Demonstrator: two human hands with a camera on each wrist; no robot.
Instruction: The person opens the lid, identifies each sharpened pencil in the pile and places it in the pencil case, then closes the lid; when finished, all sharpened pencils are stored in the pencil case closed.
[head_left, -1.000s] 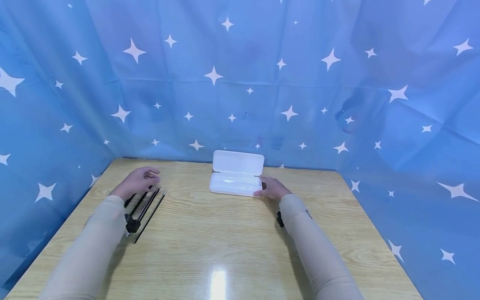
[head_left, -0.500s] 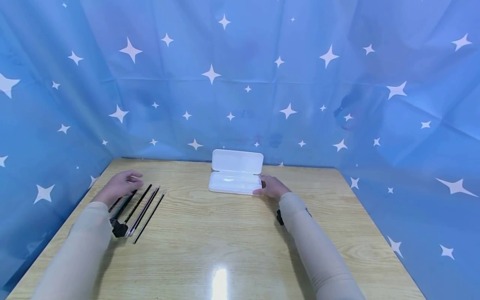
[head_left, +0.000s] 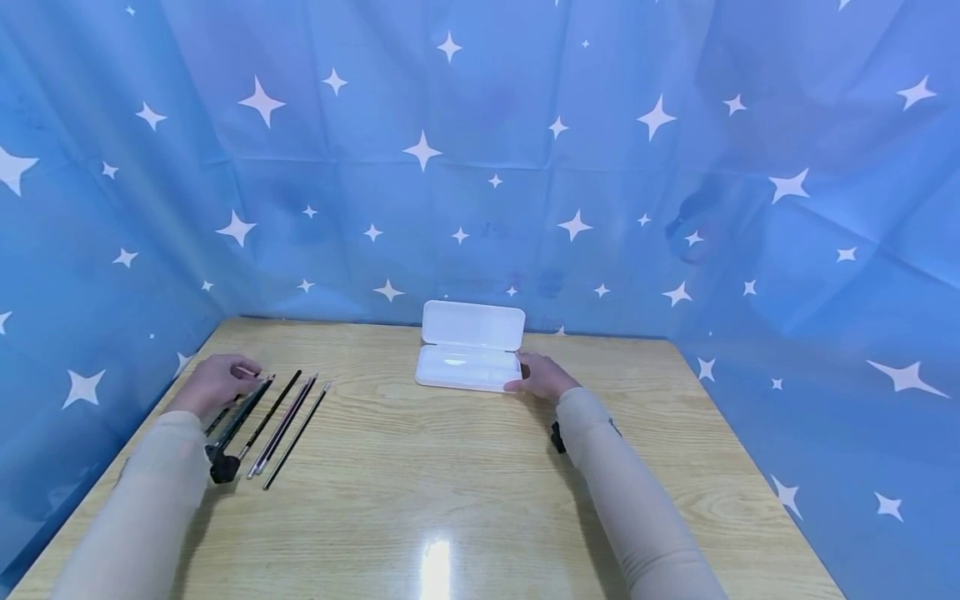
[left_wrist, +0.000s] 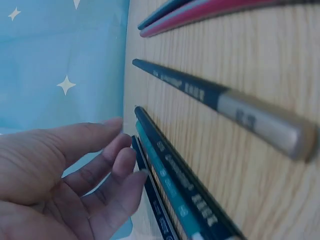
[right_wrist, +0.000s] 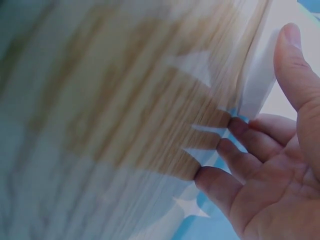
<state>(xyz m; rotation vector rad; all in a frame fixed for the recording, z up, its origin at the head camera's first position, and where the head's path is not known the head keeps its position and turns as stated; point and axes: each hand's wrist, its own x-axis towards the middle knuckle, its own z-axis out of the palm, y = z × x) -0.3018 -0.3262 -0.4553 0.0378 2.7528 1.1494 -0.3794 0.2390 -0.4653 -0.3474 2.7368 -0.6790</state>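
My left hand (head_left: 217,383) is over the far ends of the leftmost pencils, its fingers loosely bent and holding nothing. In the left wrist view, the fingertips are right beside a dark pencil (left_wrist: 152,195), with a green pencil (left_wrist: 165,180) and a black pencil (left_wrist: 172,167) lying close against it. Another black pencil (left_wrist: 190,90) with a grey end lies apart from these. My right hand (head_left: 546,377) grips the right end of a white pencil case (head_left: 465,377), thumb at the front and fingers behind. The case's lid (head_left: 474,325) stands raised at the back.
More pencils (head_left: 297,436) lie slanted to the right of my left hand, one of them pinkish (left_wrist: 200,17) in the left wrist view. A blue star-patterned curtain (head_left: 480,167) hangs behind the wooden table (head_left: 420,467) and along both sides.
My left hand has moved left and a little down, from above the middle pencils to the leftmost ones, uncovering several pencils. My right hand stays at the pencil case.
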